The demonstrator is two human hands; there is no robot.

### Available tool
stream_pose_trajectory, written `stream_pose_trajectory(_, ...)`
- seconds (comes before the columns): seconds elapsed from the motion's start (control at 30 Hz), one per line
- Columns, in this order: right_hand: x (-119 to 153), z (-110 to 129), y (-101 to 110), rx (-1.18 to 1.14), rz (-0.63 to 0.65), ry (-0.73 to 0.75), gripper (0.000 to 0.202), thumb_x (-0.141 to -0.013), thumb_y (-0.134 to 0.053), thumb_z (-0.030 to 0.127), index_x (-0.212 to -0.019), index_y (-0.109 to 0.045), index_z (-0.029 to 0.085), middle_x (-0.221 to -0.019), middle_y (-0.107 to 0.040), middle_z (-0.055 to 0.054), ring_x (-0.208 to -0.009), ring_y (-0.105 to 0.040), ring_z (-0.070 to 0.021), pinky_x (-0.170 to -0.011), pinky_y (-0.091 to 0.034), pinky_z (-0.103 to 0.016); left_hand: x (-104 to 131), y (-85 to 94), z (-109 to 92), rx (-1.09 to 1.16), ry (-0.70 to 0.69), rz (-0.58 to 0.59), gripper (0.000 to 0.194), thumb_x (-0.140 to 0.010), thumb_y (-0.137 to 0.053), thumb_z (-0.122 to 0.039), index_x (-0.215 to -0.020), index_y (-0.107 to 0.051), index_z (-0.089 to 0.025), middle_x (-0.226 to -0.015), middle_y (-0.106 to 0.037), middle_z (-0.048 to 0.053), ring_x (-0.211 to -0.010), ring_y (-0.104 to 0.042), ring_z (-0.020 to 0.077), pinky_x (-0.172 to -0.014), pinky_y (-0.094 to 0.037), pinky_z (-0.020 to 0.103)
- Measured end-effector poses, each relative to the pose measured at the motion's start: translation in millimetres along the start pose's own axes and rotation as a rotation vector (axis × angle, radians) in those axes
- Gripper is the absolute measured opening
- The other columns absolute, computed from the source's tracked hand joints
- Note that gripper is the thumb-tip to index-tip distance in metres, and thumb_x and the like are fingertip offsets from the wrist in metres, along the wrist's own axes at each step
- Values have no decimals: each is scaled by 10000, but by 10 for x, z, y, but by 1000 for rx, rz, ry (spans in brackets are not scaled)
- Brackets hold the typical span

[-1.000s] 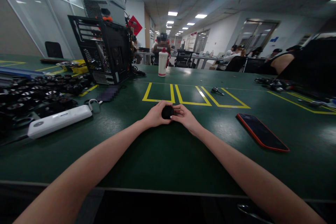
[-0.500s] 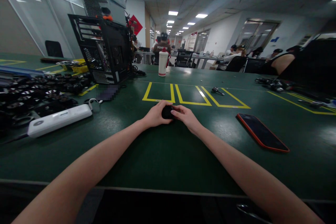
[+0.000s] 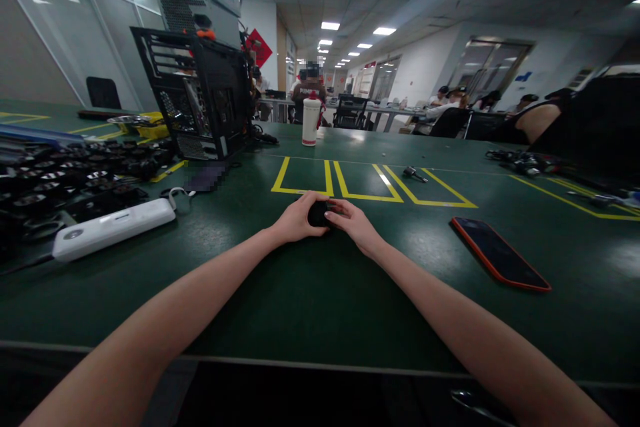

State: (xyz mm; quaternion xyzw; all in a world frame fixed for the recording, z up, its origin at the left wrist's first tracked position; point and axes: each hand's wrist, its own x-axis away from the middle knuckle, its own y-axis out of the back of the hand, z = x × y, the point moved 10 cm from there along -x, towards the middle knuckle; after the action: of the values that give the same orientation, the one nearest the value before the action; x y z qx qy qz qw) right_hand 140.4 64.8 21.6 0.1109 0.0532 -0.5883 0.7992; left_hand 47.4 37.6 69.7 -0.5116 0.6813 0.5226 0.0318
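A small dark rounded object (image 3: 318,214) is between my two hands at the middle of the green table (image 3: 320,307). My left hand (image 3: 298,217) wraps round its left side, thumb in front and fingers behind. From the right, my right hand (image 3: 354,221) grips it with thumb and fingertips. What the object is, I cannot make out. Just beyond my hands lie yellow tape outlines (image 3: 357,197), and a small dark metallic part (image 3: 415,174) rests in the right one.
An orange-edged phone (image 3: 500,255) lies to the right. At left are a white power strip (image 3: 115,230), a heap of black fans (image 3: 80,173) and a black computer case (image 3: 205,100). A white cup (image 3: 311,121) stands beyond the tape. People sit in the background.
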Motion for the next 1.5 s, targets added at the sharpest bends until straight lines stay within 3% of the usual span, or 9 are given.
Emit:
stream_pose_trajectory(0.2,48,110,-55,-37,68,67,336,-629,-658,230,-935,-519,213,-952,-550,-8,-908,-546,-145,-869,-412,-338,7,9,-18,4,-11,-2,544,-596,-653,-235,-1077,-399,-214,-1041,-492,37,-968,-494,196,-829,-415,333)
stream_pose_trajectory(0.37,54,136,-27,-21,14,99,210,-692,-595,288,-874,-532,205,-928,-546,-6,-905,-533,-137,-862,-409,-335,-3,-9,11,-18,4,-1,564,-584,-666,-258,-1079,-399,-216,-1040,-491,33,-974,-491,201,-842,-408,343)
stream_pose_trajectory(0.47,14,64,10,-8,-25,58,283,-693,-593,299,-955,-522,219,-926,-548,-12,-901,-535,-149,-849,-415,-353,-8,-21,24,-23,11,3,567,-583,-666,-258,-1082,-399,-218,-1047,-491,34,-979,-490,202,-846,-406,344)
stream_pose_trajectory(0.6,-8,-36,-3,13,15,-32,361,-697,-586,330,-1032,-520,215,-993,-549,-40,-913,-536,-170,-854,-408,-383,-6,-18,31,-19,5,-9,568,-580,-665,-254,-1081,-400,-218,-1050,-491,34,-986,-487,202,-850,-403,341)
stream_pose_trajectory(0.77,61,104,-62,-24,75,48,351,-636,-650,230,-960,-517,219,-959,-550,-17,-912,-547,-154,-866,-409,-356,2,-18,14,-3,-18,-11,553,-594,-649,-239,-1084,-393,-211,-1052,-490,35,-972,-490,191,-838,-408,326)
stream_pose_trajectory(0.9,83,162,-57,-18,35,80,252,-674,-610,277,-907,-534,218,-960,-549,-13,-920,-539,-147,-874,-401,-363,1,-15,16,-14,-12,-11,563,-585,-663,-256,-1078,-396,-211,-1053,-491,34,-974,-489,194,-845,-405,332)
stream_pose_trajectory(1.17,12,28,-8,-1,-2,15,319,-709,-572,298,-1015,-510,230,-934,-564,-23,-909,-542,-162,-848,-416,-389,-12,-23,27,-14,0,-8,564,-579,-668,-254,-1074,-401,-212,-1036,-500,32,-962,-497,196,-832,-416,335)
stream_pose_trajectory(1.33,47,142,-41,-60,34,97,271,-646,-634,219,-896,-529,206,-951,-559,-9,-924,-543,-147,-888,-398,-351,-5,-13,18,-8,-4,-15,555,-586,-661,-249,-1075,-403,-213,-1046,-496,33,-981,-490,196,-850,-408,340)
stream_pose_trajectory(1.5,67,165,-30,-21,-5,97,159,-709,-569,268,-851,-544,201,-890,-559,-5,-874,-544,-133,-858,-414,-340,-3,-13,21,-16,2,-12,572,-575,-673,-255,-1078,-405,-210,-1045,-496,35,-980,-487,198,-850,-408,341)
